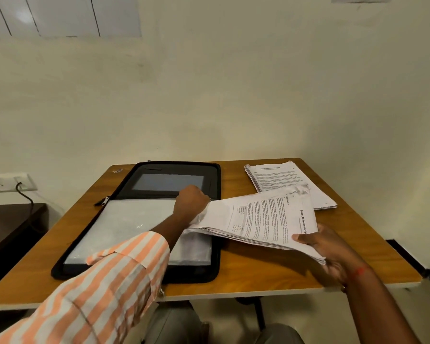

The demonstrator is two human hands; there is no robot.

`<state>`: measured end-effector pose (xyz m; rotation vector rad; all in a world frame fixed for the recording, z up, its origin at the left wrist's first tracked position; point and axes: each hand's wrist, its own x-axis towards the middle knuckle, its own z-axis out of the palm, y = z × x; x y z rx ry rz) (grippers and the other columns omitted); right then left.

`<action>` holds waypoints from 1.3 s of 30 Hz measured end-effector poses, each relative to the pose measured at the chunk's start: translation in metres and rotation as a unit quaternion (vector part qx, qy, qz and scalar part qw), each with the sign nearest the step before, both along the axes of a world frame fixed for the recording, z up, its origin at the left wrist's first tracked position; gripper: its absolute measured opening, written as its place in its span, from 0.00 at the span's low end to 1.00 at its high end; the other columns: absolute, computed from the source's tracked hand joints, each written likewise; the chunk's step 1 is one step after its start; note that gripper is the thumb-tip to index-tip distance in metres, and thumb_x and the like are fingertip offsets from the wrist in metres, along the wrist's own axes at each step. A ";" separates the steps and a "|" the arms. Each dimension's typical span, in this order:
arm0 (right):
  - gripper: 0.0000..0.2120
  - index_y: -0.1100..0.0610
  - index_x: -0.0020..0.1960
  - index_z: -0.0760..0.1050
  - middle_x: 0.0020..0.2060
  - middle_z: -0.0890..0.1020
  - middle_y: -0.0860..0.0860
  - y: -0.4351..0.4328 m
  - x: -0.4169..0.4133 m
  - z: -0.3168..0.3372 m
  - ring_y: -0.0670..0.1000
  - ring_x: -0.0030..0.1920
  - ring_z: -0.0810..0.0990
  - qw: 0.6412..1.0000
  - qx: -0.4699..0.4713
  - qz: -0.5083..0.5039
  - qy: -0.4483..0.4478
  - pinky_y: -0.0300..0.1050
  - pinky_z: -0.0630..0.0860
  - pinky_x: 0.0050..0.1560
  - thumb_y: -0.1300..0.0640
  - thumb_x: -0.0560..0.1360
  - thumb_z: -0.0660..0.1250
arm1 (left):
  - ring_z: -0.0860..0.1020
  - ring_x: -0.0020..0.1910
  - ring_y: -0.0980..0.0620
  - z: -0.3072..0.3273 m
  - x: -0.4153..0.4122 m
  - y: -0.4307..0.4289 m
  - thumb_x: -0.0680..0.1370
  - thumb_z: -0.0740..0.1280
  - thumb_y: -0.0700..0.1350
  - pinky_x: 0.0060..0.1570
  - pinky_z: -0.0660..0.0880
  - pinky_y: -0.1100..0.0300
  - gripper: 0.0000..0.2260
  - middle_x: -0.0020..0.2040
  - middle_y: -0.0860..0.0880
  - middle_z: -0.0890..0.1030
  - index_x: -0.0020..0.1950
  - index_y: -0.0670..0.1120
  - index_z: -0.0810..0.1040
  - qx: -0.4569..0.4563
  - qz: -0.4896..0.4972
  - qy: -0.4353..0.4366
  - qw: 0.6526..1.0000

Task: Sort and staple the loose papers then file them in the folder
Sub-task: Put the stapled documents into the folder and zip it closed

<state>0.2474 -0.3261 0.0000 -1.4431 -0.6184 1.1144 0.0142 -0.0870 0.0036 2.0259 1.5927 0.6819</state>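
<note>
A black zip folder [215,244] lies open on the wooden table [258,271], its clear plastic sleeves [124,219] facing up. My left hand [190,201] is closed on the top right corner of a plastic sleeve, where the left end of a paper bundle meets it. My right hand [333,254] grips the right end of that printed paper bundle [258,217], which slants from the folder out over the table. A second stack of printed papers [288,184] rests flat at the table's back right. No stapler is in view.
The table stands against a cream wall. A dark side table [10,224] sits to the left, below a wall socket [8,182] with a black cable. My knees [184,326] show under the front edge.
</note>
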 end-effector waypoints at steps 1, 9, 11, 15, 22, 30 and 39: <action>0.17 0.61 0.62 0.77 0.55 0.85 0.60 0.002 0.002 0.000 0.62 0.49 0.87 1.000 -0.002 0.002 0.003 0.54 0.85 0.42 0.74 0.76 0.66 | 0.68 0.28 0.55 0.000 0.000 0.001 0.79 0.66 0.40 0.28 0.65 0.63 0.17 0.28 0.51 0.69 0.31 0.46 0.69 0.001 -0.002 0.006 1.000; 0.17 0.58 0.62 0.77 0.55 0.86 0.57 0.023 0.018 0.002 0.61 0.52 0.86 0.999 -0.030 0.031 -0.031 0.58 0.82 0.56 0.70 0.76 0.70 | 0.76 0.31 0.53 -0.006 -0.004 -0.006 0.78 0.71 0.49 0.35 0.72 0.63 0.11 0.31 0.50 0.77 0.38 0.45 0.79 -0.014 -0.057 0.080 0.995; 0.14 0.56 0.60 0.78 0.50 0.87 0.53 0.022 0.017 0.005 0.56 0.46 0.88 0.995 -0.034 0.036 -0.081 0.50 0.84 0.41 0.66 0.77 0.71 | 0.76 0.31 0.54 -0.010 -0.013 -0.019 0.78 0.71 0.52 0.39 0.74 0.60 0.15 0.31 0.51 0.77 0.35 0.48 0.77 -0.006 -0.070 0.071 0.995; 0.11 0.52 0.60 0.78 0.49 0.87 0.51 0.024 0.016 -0.004 0.54 0.44 0.88 0.992 -0.025 0.022 -0.121 0.47 0.83 0.36 0.60 0.78 0.70 | 0.79 0.50 0.54 -0.027 -0.043 -0.047 0.82 0.65 0.54 0.53 0.74 0.60 0.11 0.53 0.53 0.83 0.53 0.49 0.83 0.111 -0.097 0.122 0.981; 0.09 0.51 0.59 0.79 0.50 0.87 0.50 0.051 -0.026 -0.025 0.53 0.46 0.88 0.993 -0.017 0.022 -0.118 0.41 0.81 0.34 0.59 0.80 0.68 | 0.67 0.75 0.51 -0.048 -0.060 -0.066 0.84 0.55 0.60 0.75 0.61 0.52 0.23 0.78 0.52 0.67 0.77 0.52 0.66 0.056 -0.148 0.130 0.979; 0.04 0.53 0.50 0.81 0.52 0.85 0.52 0.048 -0.017 -0.052 0.52 0.50 0.83 0.934 -0.035 -0.153 -0.323 0.43 0.77 0.40 0.61 0.79 0.70 | 0.64 0.77 0.53 -0.065 -0.072 -0.077 0.82 0.55 0.65 0.76 0.60 0.51 0.26 0.79 0.55 0.64 0.78 0.56 0.65 0.082 -0.141 0.122 0.979; 0.05 0.51 0.50 0.80 0.46 0.83 0.47 0.108 -0.095 -0.051 0.46 0.46 0.83 0.952 -0.012 -0.087 -0.294 0.41 0.80 0.41 0.61 0.79 0.69 | 0.75 0.66 0.57 -0.063 -0.073 -0.086 0.81 0.57 0.65 0.66 0.71 0.59 0.24 0.70 0.56 0.76 0.72 0.56 0.72 0.117 -0.151 0.095 0.977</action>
